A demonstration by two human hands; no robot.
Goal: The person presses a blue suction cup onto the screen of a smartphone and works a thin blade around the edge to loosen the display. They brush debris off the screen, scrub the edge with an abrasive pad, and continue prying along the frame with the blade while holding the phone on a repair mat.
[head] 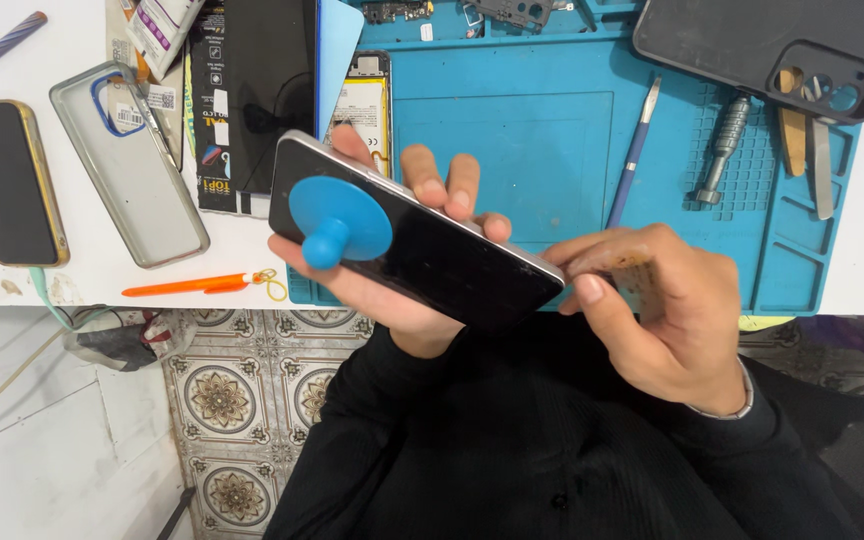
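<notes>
My left hand (392, 300) cradles a black smartphone (442, 262) from below, fingers curled over its far edge. A blue suction cup (337, 218) with a round knob is stuck on the phone's screen near its left end. My right hand (657, 310) pinches a small thin translucent pick (632, 275) against the phone's right end. Both hands hover over the front edge of the blue repair mat (552, 140).
On the mat lie a blue-handled pry tool (635, 150), a metal screwdriver (720, 150), flat spudgers (807, 150) and a black phone case (752, 40). On the white table to the left are a dark phone (7, 180), a clear case (127, 165), an orange tool (192, 286) and a phone battery (362, 105).
</notes>
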